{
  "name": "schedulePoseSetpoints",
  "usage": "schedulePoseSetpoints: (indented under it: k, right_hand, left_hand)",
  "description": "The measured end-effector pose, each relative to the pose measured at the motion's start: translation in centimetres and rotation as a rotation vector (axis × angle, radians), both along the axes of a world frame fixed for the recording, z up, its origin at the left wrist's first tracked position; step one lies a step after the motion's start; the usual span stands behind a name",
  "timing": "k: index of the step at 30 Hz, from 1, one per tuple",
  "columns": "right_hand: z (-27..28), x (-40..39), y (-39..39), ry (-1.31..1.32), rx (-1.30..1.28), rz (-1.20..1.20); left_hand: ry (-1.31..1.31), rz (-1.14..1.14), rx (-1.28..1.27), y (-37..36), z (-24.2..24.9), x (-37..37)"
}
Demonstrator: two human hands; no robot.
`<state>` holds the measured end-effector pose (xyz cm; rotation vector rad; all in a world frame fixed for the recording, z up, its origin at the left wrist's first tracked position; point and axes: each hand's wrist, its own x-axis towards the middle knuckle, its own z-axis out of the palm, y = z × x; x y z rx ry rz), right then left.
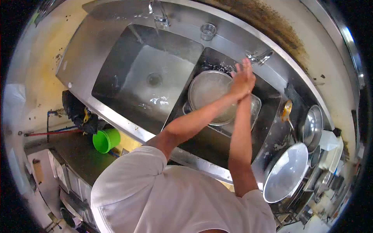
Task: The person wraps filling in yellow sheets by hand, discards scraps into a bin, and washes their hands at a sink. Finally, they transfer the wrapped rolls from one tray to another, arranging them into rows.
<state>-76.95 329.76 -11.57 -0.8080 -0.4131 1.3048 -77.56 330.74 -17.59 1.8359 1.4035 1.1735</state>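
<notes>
Pressed together with fingers extended and seemingly grasping nothing, both hands (244, 81) meet near the tap (265, 57), apparently rubbing or rinsing, while the bowl (197, 87) sits below in the sink (269, 110); handling it calls for parting them.

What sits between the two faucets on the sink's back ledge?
A small round container stands on the ledge between the left faucet and the right faucet, as the head view shows.

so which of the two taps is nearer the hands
The right tap, behind the right basin: both hands show beside it here, while the left tap stands well away.
</notes>
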Motion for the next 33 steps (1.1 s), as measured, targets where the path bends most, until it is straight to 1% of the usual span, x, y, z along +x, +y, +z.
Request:
schedulePoseSetpoints:
  k: [1, 2, 3, 4, 5, 6, 7, 8, 9, 10, 11, 12, 13, 14, 15, 16, 17, 18, 19, 20, 21, 22, 23, 24, 25, 26, 27, 28, 29, 30, 31, 32, 33]
  right_hand:
    - [-0.3, 1.2, -0.2, -0.167, 0.033, 0.022]
    - [-0.7, 1.8, 0.1, -0.337, 0.077, 0.047]
    - [0.2, 0.8, 0.0, -0.339, 0.095, 0.064]
    - [1.4, -0.8, -1.3, -0.202, 0.076, 0.035]
    - [1.9, -2.2, -2.8, -0.061, 0.035, 0.014]
    - [0.4, -1.5, -3.1, -0.053, 0.023, 0.049]
    - [-2.0, 0.6, -2.6, 0.267, 0.225, 0.104]
    - [-3.4, 1.5, -2.1, 0.59, 0.423, 0.146]
    - [-2.0, 1.3, -1.6, 0.598, 0.427, 0.161]
    - [0.9, 1.4, -1.2, 0.807, 0.451, 0.126]
    - [2.9, 1.4, -1.4, 1.016, 0.463, 0.082]
    - [3.5, 1.1, -1.7, 0.945, 0.448, 0.076]
    - [3.3, 0.3, -1.8, 0.945, 0.447, 0.074]
    - [2.7, -0.4, -2.0, 0.574, 0.329, 0.019]
    - [1.8, -0.5, -2.4, 0.201, 0.204, -0.042]
    - [0.3, -0.1, -2.0, -0.067, 0.209, 0.008]
    - [0.0, -0.5, -1.9, -0.07, 0.215, -0.009]
    - [0.0, -1.5, -2.7, -0.422, 0.116, -0.012]
    - [0.5, -2.7, -3.2, -0.774, 0.008, -0.01]
    - [1.5, -3.5, -2.9, -0.15, 0.035, -0.016]
    - [0.2, -2.1, -1.9, -0.152, 0.033, -0.031]
    - [-2.2, 0.1, -0.4, -0.158, 0.112, -0.002]
    - [-3.7, 1.5, 0.0, -0.167, 0.187, 0.028]
    - [-1.5, 0.9, -0.9, -0.19, 0.15, 0.025]
    - [-1.5, 0.4, -1.4, -0.197, 0.146, 0.009]
    - [-1.2, 0.0, -1.6, -0.351, 0.083, -0.016]
    - [-0.8, -0.3, -1.8, -0.503, 0.017, -0.045]
    - [-1.8, -0.6, -1.8, -0.161, 0.104, -0.037]
    - [-0.9, -1.8, -2.7, -0.17, 0.087, -0.069]
    - [1.1, -4.0, -3.4, -0.053, -0.026, -0.074]
    - [2.3, -4.4, -3.9, 0.069, -0.131, -0.086]
    - [1.9, -3.2, -3.3, 0.068, -0.126, -0.125]
    - [0.9, -1.8, -2.1, 0.084, -0.03, -0.105]
  left_hand:
    - [-0.269, -0.244, -0.121, -1.5, 0.4, -0.1]
    - [-0.272, -0.232, -0.121, -0.8, 1.2, -0.6]
    - [-0.065, -0.164, -0.117, 1.5, 1.9, -1.0]
    - [0.143, -0.085, -0.12, 3.3, 2.4, -1.7]
    - [0.147, -0.054, -0.128, 3.5, 3.6, -2.8]
    - [-0.179, -0.159, -0.338, 3.5, 5.3, -3.8]
    - [-0.514, -0.261, -0.525, 3.8, 6.8, -5.0]
    - [-0.512, -0.236, -0.519, 2.6, 7.7, -5.5]
    - [-0.629, -0.285, -0.455, 0.4, 8.6, -5.2]
    - [-0.747, -0.339, -0.391, -0.7, 9.1, -5.0]
    - [-0.748, -0.33, -0.391, -0.6, 7.6, -4.6]
    - [-0.737, -0.306, -0.398, -0.4, 4.7, -3.7]
    - [-0.727, -0.285, -0.407, 0.0, 2.7, -2.5]
    - [-0.665, -0.113, -0.419, 1.6, 2.2, -1.7]
    - [-0.558, -0.168, -0.369, 2.6, 2.2, -2.3]
    - [-0.447, -0.229, -0.308, 4.0, 2.5, -3.1]
    - [-0.404, -0.096, -0.344, 4.6, 4.4, -4.7]
    - [-0.362, 0.036, -0.391, 4.7, 5.3, -5.1]
    - [-0.367, 0.017, -0.397, 4.9, 3.9, -4.3]
    - [-0.265, 0.003, -0.344, 4.9, 2.4, -3.9]
    - [-0.161, -0.009, -0.293, 4.8, 1.7, -3.6]
    - [-0.11, -0.036, -0.228, 3.3, 0.8, -2.7]
    - [-0.147, -0.094, -0.182, 0.7, 0.3, -1.6]
    - [-0.211, -0.163, -0.166, -1.6, 0.1, -1.1]
    - [-0.238, -0.195, -0.15, -2.3, 0.3, -1.0]
    - [-0.202, -0.173, -0.146, -1.5, 0.6, -1.1]
    - [-0.11, -0.122, -0.151, 0.8, 1.1, -1.5]
    - [-0.021, -0.099, -0.197, 2.8, 1.7, -2.0]
    - [0.031, -0.101, -0.273, 4.9, 2.1, -2.8]
    - [0.037, -0.147, -0.345, 5.8, 2.4, -3.0]
    - [0.037, -0.19, -0.353, 4.6, 1.7, -2.5]
    - [-0.076, -0.266, -0.224, 3.8, 0.6, -2.3]
    - [-0.189, -0.34, -0.097, 3.4, -0.3, -1.8]
